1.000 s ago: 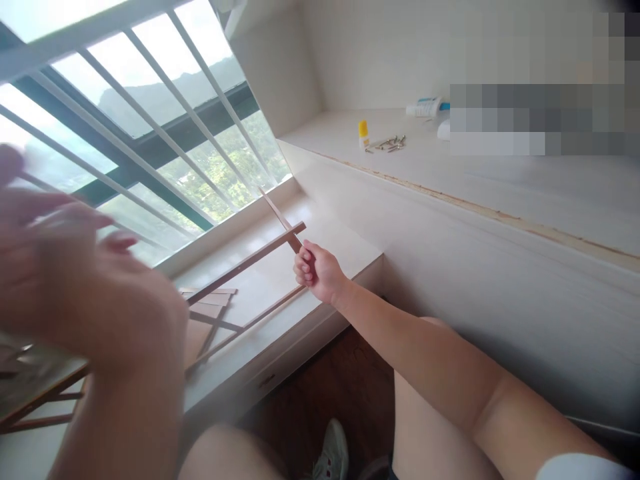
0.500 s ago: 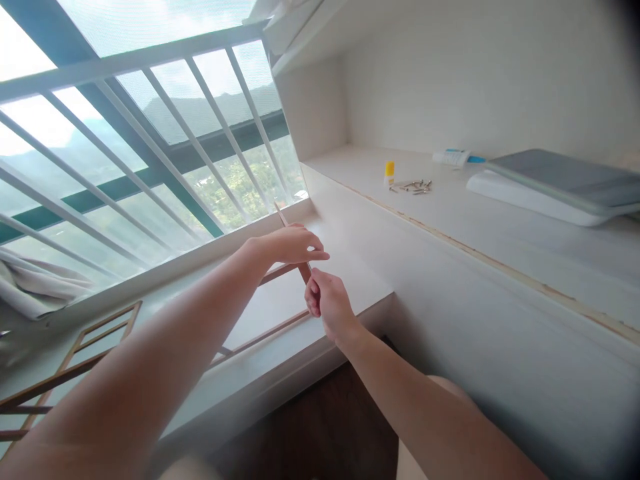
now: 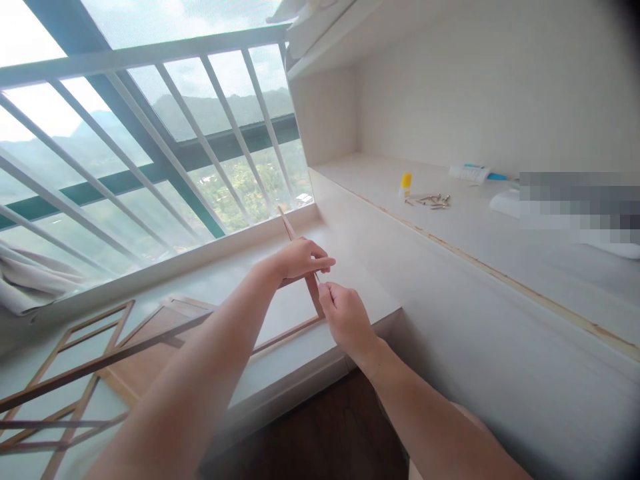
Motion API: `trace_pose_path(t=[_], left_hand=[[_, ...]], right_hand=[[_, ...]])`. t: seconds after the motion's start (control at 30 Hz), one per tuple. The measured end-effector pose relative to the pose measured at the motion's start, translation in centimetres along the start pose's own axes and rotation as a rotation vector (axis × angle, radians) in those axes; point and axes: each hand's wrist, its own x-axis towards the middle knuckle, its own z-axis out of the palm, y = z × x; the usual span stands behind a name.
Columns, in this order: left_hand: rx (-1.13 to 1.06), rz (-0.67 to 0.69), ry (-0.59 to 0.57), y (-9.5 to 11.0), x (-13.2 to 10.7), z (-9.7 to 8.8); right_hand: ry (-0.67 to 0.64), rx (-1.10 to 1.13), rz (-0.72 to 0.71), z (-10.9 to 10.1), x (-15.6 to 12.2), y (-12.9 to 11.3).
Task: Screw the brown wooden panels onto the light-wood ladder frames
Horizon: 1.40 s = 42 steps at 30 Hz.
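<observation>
My left hand (image 3: 304, 259) is closed over the end bar of a brown wooden frame (image 3: 313, 293), its fingers curled and partly hidden. The bar's tip sticks up beyond the hand towards the window. Just below and to the right, my right hand (image 3: 349, 313) is closed in a pinch on a thin metal rod (image 3: 317, 278), which points up at the bar beneath my left fingers. Too little of the rod shows to tell its kind. The frame's long rails run left under my left forearm.
More wooden frames and a brown panel (image 3: 145, 353) lie at the left on the white sill. On the right-hand shelf (image 3: 500, 247) are several screws (image 3: 435, 200), a yellow-capped bottle (image 3: 406, 181), a white-and-blue tube (image 3: 473, 173) and a blurred pale object. A barred window (image 3: 200, 133) stands behind.
The view has shifted, showing more of the frames at the left. My right hand has turned, so the thin rod shows between both hands. My left hand stays at the bar.
</observation>
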Motion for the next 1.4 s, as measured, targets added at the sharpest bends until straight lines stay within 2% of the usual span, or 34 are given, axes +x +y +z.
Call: trace_pose_path(t=[0.13,0.23,0.3,0.47,0.53,0.6,0.67,0.93,1.17,1.27,1.4], left_hand=[[-0.026,-0.013,0.023,0.4,-0.2,0.0],[-0.046,-0.024,0.021,0.6,-0.4,0.0],[-0.059,-0.040,0.025,0.8,-0.5,0.0],[-0.105,-0.076,0.052,1.3,-1.1,0.1],[-0.117,-0.088,0.067,1.5,-1.3,0.1],[-0.119,-0.098,0.083,1.5,-1.4,0.2],[-0.123,-0.101,0.091,1.5,-1.4,0.3],[-0.149,-0.103,0.104,1.4,-1.4,0.4],[-0.139,-0.082,0.069,0.8,-1.2,0.4],[-0.144,-0.071,0.068,0.7,-1.2,0.4],[-0.155,-0.067,0.079,0.8,-1.2,0.3]], right_hand=[[0.019,-0.270,-0.070,-0.8,0.2,0.1],[0.007,-0.248,-0.062,-0.7,0.2,0.1],[-0.015,-0.034,-0.003,-0.3,0.1,0.0],[-0.099,0.911,0.339,1.5,-0.5,-0.9],[-0.134,1.202,0.446,1.9,-0.7,-1.5],[-0.158,1.357,0.511,1.9,-0.8,-1.9],[-0.166,1.394,0.535,1.7,-0.8,-2.0],[-0.121,1.301,0.480,1.6,-0.9,-1.9],[-0.008,0.998,0.355,2.1,-0.7,-1.4],[-0.010,0.743,0.265,1.7,-0.5,-0.9],[-0.032,0.108,0.047,0.0,-0.1,-0.4]])
